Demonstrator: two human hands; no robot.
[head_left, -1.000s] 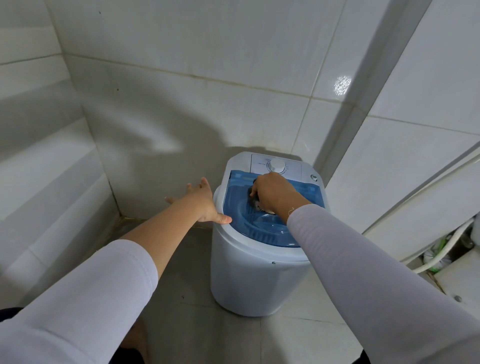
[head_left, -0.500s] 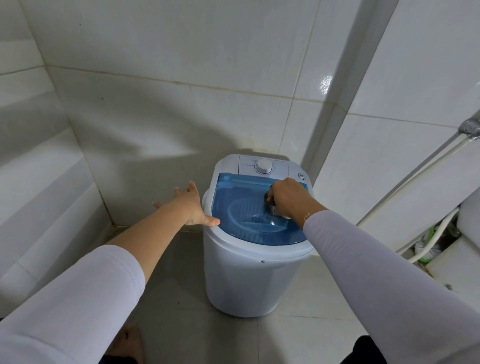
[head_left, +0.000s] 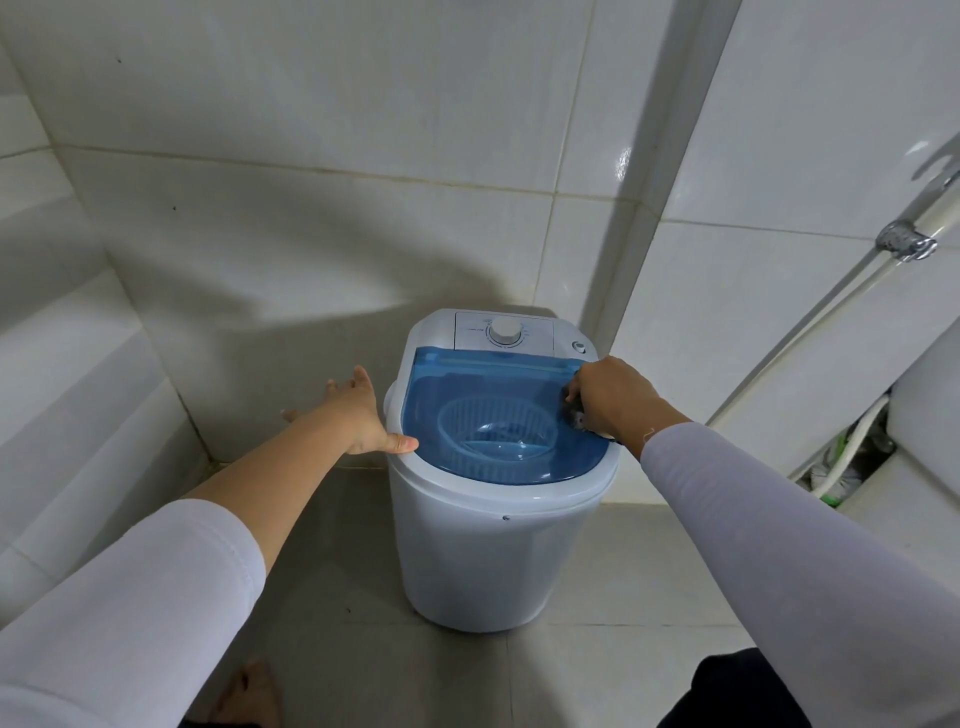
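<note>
A small white washing machine (head_left: 488, 545) stands on the tiled floor in a corner. Its clear blue lid (head_left: 467, 379) is down, and a ribbed basket shows through it. A white dial (head_left: 504, 331) sits on the panel behind the lid. My left hand (head_left: 358, 415) rests against the machine's left rim, fingers straight and thumb on the rim. My right hand (head_left: 613, 397) lies on the lid's right edge with curled fingers gripping a small dark cloth (head_left: 574, 415), mostly hidden under the hand.
Tiled walls close in behind and to the left. A chrome fitting with a white hose (head_left: 906, 247) runs down the right wall. A white fixture (head_left: 924, 431) and tangled hoses stand at the right. My bare foot (head_left: 249, 693) shows at the bottom.
My right hand with the cloth has slid from the lid's middle across to its right edge. My left hand has stayed on the left rim.
</note>
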